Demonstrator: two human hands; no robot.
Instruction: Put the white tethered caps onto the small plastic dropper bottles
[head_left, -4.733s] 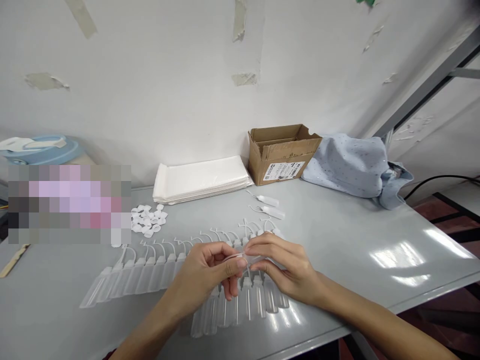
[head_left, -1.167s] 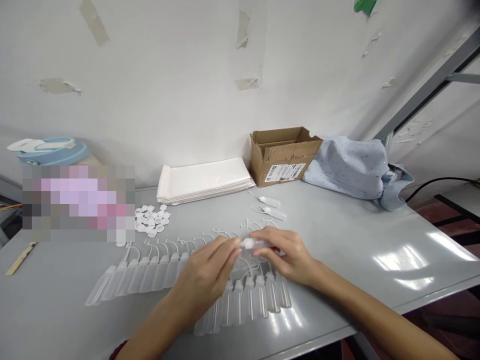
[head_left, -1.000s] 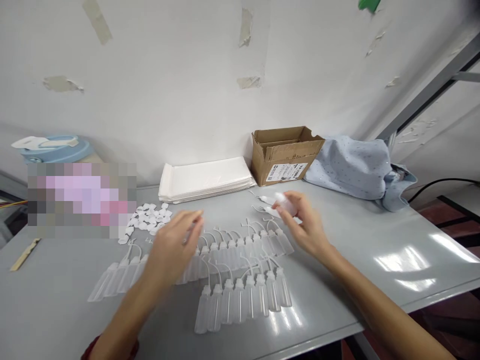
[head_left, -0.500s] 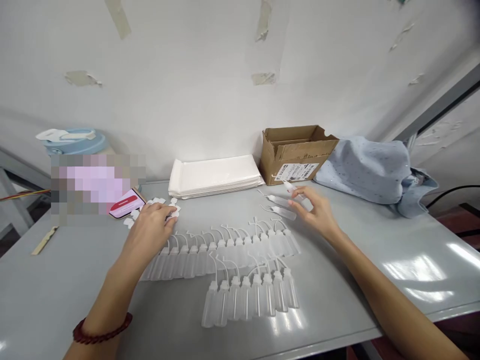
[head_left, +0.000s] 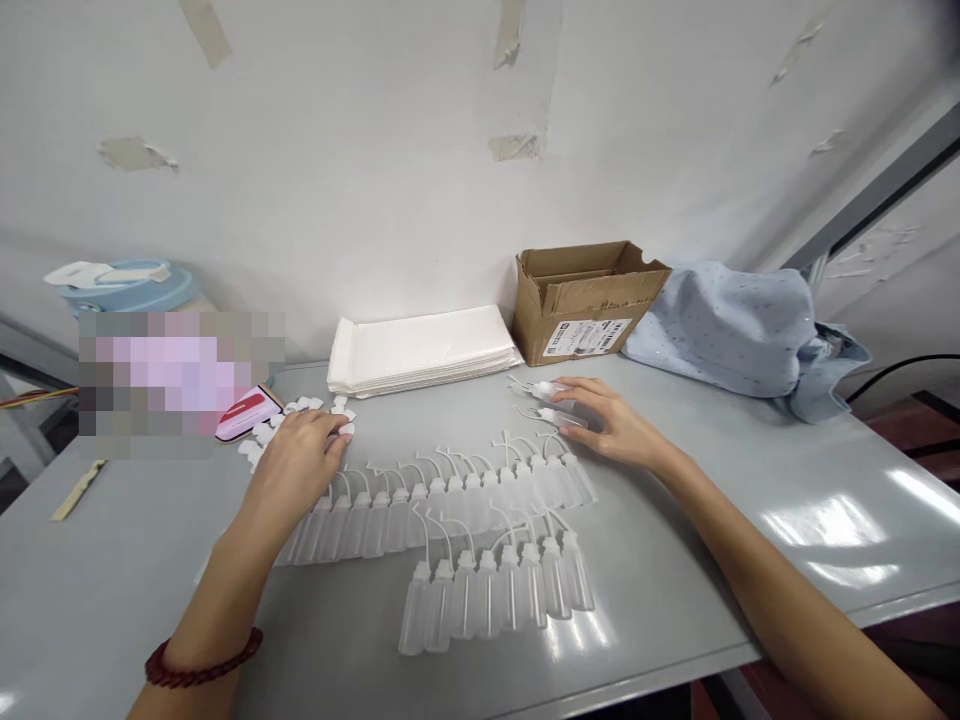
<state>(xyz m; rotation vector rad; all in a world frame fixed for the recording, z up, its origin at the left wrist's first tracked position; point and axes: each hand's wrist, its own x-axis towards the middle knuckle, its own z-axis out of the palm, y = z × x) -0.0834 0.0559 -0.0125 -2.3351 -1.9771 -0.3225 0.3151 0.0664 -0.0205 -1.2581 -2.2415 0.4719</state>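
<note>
My left hand [head_left: 298, 450] rests at the small white caps [head_left: 304, 404], its fingers curled and pinching near a white cap [head_left: 346, 428]; the palm hides part of the pile. Over on the right, my right hand [head_left: 611, 425] has thumb and fingers closed around two small translucent squeeze bottles [head_left: 561, 416] lying on the table, their thin tube tips pointing left. Between the hands stands a long row of similar bottles [head_left: 472, 500] lying side by side, each with a thin bent tube. A shorter row of clear bottles [head_left: 487, 595] lies nearer me.
A stack of white envelopes [head_left: 420, 350] and an open cardboard box [head_left: 585, 300] stand against the wall. Light blue cloth [head_left: 727, 330] lies on the right. At left are a phone [head_left: 247, 412], a blue lid [head_left: 127, 290] and a small strip [head_left: 79, 490].
My right hand has come down and slightly left, bringing the bottle it held upright-tilted down to the others. The left hand stays over the caps. The view has shifted slightly.
</note>
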